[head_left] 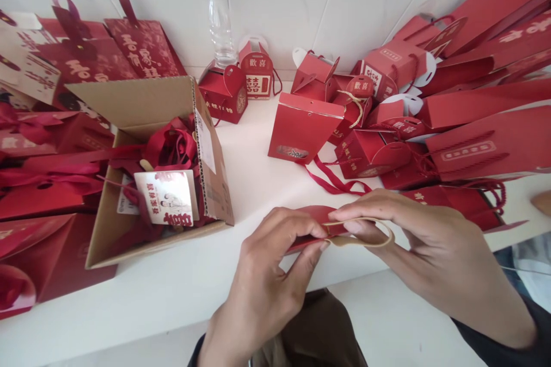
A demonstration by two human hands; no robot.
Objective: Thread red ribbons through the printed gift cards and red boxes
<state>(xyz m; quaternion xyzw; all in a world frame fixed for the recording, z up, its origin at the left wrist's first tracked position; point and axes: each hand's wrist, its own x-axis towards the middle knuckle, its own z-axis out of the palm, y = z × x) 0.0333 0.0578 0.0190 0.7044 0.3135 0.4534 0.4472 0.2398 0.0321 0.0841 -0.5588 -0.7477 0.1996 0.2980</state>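
Note:
Over the table's front edge, my left hand [273,266] pinches a flat red paper piece [317,212] together with the end of a gold-beige ribbon [391,234]. My right hand [434,249] is closed on the same ribbon, which bends into a loop around its fingers. The fingers of both hands nearly meet at the red piece's edge, and most of that piece is hidden behind them. Just beyond the hands stands an upright red box [301,132], with a dark red ribbon [331,180] lying at its foot.
An open cardboard box [215,160] at left holds red ribbons and a printed card [166,198]. Several red gift boxes [383,155] crowd the right side. Red gift bags [142,49] stand at back left. A clear bottle [220,28] rests on a small red box [224,92].

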